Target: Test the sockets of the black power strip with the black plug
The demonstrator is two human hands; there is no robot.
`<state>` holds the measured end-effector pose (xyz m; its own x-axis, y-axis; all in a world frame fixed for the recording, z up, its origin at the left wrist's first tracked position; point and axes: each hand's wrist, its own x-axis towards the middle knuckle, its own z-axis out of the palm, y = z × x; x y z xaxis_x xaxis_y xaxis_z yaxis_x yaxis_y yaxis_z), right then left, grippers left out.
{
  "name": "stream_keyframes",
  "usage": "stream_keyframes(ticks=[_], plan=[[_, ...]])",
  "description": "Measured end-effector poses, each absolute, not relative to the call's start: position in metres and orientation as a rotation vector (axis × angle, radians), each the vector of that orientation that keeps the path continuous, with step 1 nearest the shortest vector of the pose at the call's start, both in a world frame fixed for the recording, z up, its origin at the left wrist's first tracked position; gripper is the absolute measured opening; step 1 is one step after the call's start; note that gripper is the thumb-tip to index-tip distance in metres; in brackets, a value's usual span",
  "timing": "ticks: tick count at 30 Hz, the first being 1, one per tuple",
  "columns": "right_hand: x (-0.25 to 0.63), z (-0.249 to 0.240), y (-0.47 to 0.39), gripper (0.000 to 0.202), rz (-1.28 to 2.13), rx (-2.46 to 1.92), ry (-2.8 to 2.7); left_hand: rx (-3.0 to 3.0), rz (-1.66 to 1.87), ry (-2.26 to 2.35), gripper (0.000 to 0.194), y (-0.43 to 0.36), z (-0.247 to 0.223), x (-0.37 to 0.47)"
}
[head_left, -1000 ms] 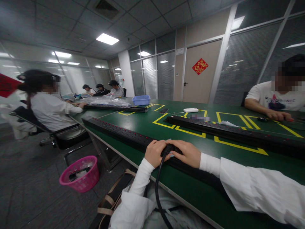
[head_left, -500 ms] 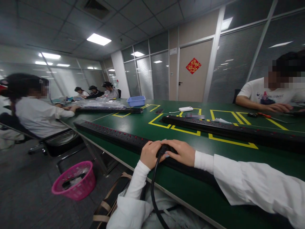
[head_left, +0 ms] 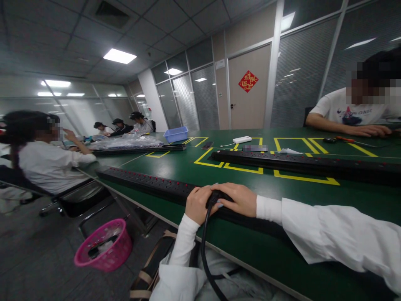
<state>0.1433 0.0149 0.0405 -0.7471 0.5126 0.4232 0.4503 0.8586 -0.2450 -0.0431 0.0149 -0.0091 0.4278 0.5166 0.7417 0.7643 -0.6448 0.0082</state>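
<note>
A long black power strip (head_left: pixel 147 182) with a row of red dots along its top lies along the near edge of the green table. Over its middle, my left hand (head_left: pixel 197 205) and my right hand (head_left: pixel 240 199) meet around a black plug (head_left: pixel 214 197). The fingers of both hands are closed about it, and they hide most of it and the outlet area beneath. From the plug a thick black cable (head_left: pixel 204 246) hangs over the table edge toward my lap. Part of the strip runs on under my right wrist.
A second power strip (head_left: pixel 300 164) lies farther back, near a white power bank (head_left: pixel 242 140) and a screwdriver (head_left: pixel 344 139). A blue bin (head_left: pixel 176 134) and plastic wrap (head_left: pixel 128 141) are back left. A pink basket (head_left: pixel 114 256) stands on the floor. Co-workers sit left and across.
My view has shifted slightly. Both hands stay on the plug. The co-worker at left has raised a hand from the table toward the head.
</note>
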Motion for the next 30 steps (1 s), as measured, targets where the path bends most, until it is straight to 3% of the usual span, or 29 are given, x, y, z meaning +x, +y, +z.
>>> stream_keyframes(ticks=[30], plan=[[0.1426, 0.044, 0.0115, 0.035, 0.123, -0.695, -2.566, -2.323, -1.06, -1.091, 0.033, 0.0146, -0.0103, -0.0429]])
